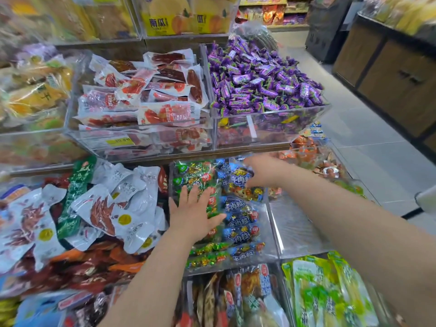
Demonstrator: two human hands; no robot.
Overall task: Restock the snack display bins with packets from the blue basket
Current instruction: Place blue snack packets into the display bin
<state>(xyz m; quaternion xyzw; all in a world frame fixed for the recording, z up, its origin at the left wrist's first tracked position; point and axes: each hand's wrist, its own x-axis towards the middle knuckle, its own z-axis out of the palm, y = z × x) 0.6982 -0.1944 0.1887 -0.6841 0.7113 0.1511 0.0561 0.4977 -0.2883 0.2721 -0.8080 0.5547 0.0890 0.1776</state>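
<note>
Now left hand [194, 208], grip flat open, presses green packets [188, 172]; right hand [260, 171] pinches a crosswise blue packet [237, 179].

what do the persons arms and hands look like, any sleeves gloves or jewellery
Both forearms are bare to the frame edge, no sleeves showing. Neither the left hand nor the right hand wears a glove, and no watch or bracelet shows. No ring on the left; the right is too blurred to tell.

Left hand [194, 208] flat, palm down, fingers spread; right hand [259, 171] extended farther forward, blurred.
</note>
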